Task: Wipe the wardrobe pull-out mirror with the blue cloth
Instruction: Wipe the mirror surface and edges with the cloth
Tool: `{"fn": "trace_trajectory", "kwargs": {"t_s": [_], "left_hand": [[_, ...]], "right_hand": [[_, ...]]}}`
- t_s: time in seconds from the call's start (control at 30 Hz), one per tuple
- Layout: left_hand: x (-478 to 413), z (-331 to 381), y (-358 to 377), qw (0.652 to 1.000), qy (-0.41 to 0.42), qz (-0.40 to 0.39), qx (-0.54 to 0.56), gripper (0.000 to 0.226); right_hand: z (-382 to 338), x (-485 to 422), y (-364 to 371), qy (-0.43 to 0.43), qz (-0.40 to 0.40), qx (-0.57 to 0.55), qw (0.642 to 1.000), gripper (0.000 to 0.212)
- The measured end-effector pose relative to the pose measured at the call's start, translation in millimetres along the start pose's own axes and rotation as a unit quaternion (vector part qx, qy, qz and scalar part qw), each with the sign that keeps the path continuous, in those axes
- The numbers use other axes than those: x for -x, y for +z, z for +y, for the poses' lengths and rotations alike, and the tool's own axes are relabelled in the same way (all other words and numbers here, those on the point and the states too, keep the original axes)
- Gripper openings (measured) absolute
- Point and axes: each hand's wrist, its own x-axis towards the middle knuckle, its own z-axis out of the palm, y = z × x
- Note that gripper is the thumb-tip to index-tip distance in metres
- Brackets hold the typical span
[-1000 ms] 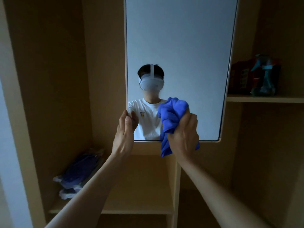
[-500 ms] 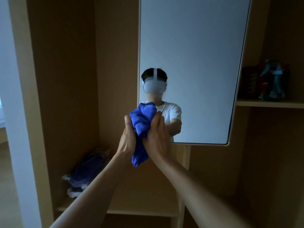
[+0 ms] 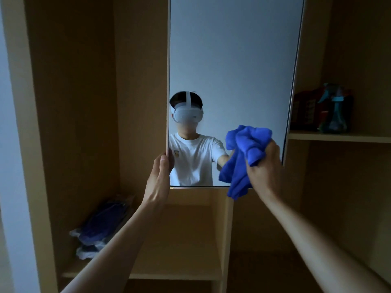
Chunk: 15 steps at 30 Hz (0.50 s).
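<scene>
Mirror (image 3: 232, 60) out front of wardrobe (image 3: 74, 102), left hand (image 3: 158, 176) gripping its lower-left edge, right hand (image 3: 264, 166) clutching bunched cloth (image 3: 243, 157) at lower-right corner; hard push likely swings it if left grip slips.

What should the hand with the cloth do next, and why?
Probably sweep the blue cloth up the mirror: the right hand holds it bunched at the lower right corner, the left hand grips the left edge, and most glass lies above.
</scene>
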Motion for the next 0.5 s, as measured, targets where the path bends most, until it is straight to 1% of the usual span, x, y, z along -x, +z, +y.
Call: {"fn": "trace_trajectory", "kwargs": {"t_s": [0.07, 0.1, 0.13, 0.2, 0.27, 0.4, 0.47, 0.5], "left_hand": [[2, 0, 1, 1.0, 0.005, 0.0, -0.004, 0.049], [3, 1, 1, 1.0, 0.006, 0.0, -0.002, 0.051], [5, 3, 2, 1.0, 0.005, 0.001, -0.001, 0.057], [6, 5, 3, 1.0, 0.006, 0.001, 0.009, 0.067], [6, 6, 3, 1.0, 0.008, 0.003, 0.018, 0.071], [6, 9, 5, 1.0, 0.005, 0.005, 0.017, 0.07], [6, 10, 5, 1.0, 0.002, 0.008, 0.013, 0.066], [5, 9, 5, 1.0, 0.005, 0.01, 0.011, 0.062]], "right_hand": [[25, -9, -10, -0.016, 0.024, 0.032, 0.999, 0.021], [35, -10, -14, -0.008, 0.028, 0.037, 0.999, 0.023], [44, -11, -16, 0.003, 0.032, 0.026, 0.999, 0.025], [53, -15, -22, 0.004, 0.035, 0.01, 0.999, 0.014], [52, -19, -26, 0.0, 0.043, 0.02, 0.999, 0.018], [45, -15, -22, -0.023, 0.04, -0.006, 0.999, 0.019], [34, -6, -19, -0.012, 0.02, 0.002, 1.0, 0.015], [26, 0, -18, 0.004, 0.007, -0.003, 1.0, 0.02]]}}
